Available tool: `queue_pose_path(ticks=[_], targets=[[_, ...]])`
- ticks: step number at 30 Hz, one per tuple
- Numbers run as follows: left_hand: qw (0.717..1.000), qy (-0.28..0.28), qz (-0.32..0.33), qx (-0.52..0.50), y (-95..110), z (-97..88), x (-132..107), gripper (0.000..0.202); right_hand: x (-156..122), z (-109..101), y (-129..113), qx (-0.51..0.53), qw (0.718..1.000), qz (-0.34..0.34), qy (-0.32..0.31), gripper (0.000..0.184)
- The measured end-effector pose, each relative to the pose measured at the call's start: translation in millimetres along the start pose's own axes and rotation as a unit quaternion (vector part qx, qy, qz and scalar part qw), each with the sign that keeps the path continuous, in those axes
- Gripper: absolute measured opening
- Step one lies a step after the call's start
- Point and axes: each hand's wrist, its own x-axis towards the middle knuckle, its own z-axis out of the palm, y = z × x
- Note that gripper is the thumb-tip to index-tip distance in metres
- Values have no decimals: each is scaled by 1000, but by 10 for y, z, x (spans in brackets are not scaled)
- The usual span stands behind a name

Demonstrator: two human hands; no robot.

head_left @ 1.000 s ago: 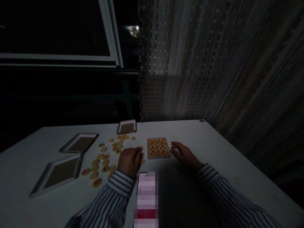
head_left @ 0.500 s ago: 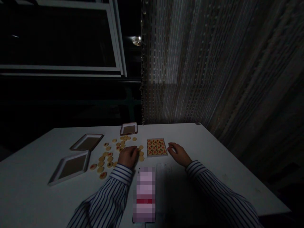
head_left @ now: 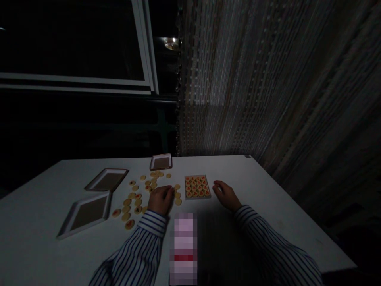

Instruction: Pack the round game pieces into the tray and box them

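My left hand [head_left: 160,199] rests knuckles-up on the white table [head_left: 268,190], its fingers curled over some of the loose round game pieces [head_left: 133,196] scattered there; whether it holds one is hidden. A small square tray [head_left: 197,186] packed with red-marked pieces lies just right of it. My right hand [head_left: 226,194] lies beside that tray's right edge, fingers loosely curled, nothing seen in it. Both arms wear striped sleeves.
Three empty box halves lie on the table: one [head_left: 85,213] at near left, one [head_left: 107,179] behind it, a small one [head_left: 161,161] at the back. A phone [head_left: 184,248] lies between my arms. A bead curtain [head_left: 253,79] hangs behind the table.
The view has shifted a little. My left hand stays on the loose pieces and my right hand stays beside the filled tray, both barely moved.
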Motion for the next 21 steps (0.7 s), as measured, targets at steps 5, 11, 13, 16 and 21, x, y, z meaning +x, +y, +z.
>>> queue_pose_path(ticks=[5,11,13,16,21], targets=[[1000,-10,5,-16,61,-42,-7,34,6,-13,2,-4,1000,8,-8,32],[998,-8,16,-55,120,-44,-12,29,-11,-46,12,-4,999,40,-21,33],[997,-17,31,-67,125,-36,-16,28,-22,-56,18,0,998,52,-23,34],[997,-17,23,-71,130,-39,-30,27,-31,-71,26,8,998,64,-26,34],[997,-10,-2,-78,147,-82,-44,26,-8,-92,22,17,996,76,-34,37]])
